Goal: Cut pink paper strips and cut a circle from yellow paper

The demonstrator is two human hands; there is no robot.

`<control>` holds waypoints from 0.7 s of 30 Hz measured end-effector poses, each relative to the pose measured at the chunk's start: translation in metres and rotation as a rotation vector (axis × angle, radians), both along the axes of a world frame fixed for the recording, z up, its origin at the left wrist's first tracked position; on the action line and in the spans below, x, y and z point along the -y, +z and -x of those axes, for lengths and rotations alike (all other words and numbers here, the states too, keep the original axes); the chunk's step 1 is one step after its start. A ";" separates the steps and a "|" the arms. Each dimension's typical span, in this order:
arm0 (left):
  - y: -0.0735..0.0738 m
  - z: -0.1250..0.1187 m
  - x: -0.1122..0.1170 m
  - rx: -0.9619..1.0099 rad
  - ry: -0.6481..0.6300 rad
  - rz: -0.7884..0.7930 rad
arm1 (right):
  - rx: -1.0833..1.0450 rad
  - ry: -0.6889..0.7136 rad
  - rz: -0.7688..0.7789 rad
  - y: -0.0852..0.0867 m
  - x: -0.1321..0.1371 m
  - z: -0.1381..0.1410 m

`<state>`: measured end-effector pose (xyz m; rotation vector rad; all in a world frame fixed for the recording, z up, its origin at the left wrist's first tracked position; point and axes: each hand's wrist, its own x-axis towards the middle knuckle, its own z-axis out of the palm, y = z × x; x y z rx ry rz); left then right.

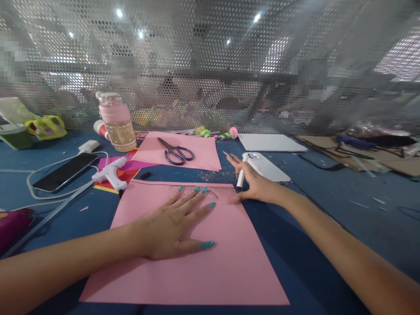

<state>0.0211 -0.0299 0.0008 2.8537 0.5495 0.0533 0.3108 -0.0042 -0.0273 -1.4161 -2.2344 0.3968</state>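
Note:
A large sheet of pink paper (197, 271) lies in front of me, with a dark line along its far edge. My left hand (173, 223) rests on it, fingers stretched and spread, its fingertips on a clear plastic ruler (223, 192). At the sheet's far right corner, my right hand (259, 183) has a white marker (241, 177) held between its fingers, dark tip pointing down. The thumb of that hand is by the ruler's right end; whether it touches is blurred. A small black cap (145, 175) lies beyond the sheet's far left part.
Behind are scissors (177, 153) on another pink sheet (203, 153), a bottle (117, 124) and a white laptop-like slab (272, 142). A white phone (267, 167) sits beyond my right hand. At left lie a glue gun (111, 175) and a black phone (65, 172) with cables.

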 end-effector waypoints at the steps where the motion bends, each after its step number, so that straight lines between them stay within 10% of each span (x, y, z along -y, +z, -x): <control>1: 0.000 0.000 0.000 -0.007 0.003 0.002 | -0.004 -0.003 0.012 0.001 0.001 0.000; 21: 0.002 -0.001 0.001 -0.014 0.009 0.021 | 0.029 -0.057 0.064 0.001 0.003 -0.001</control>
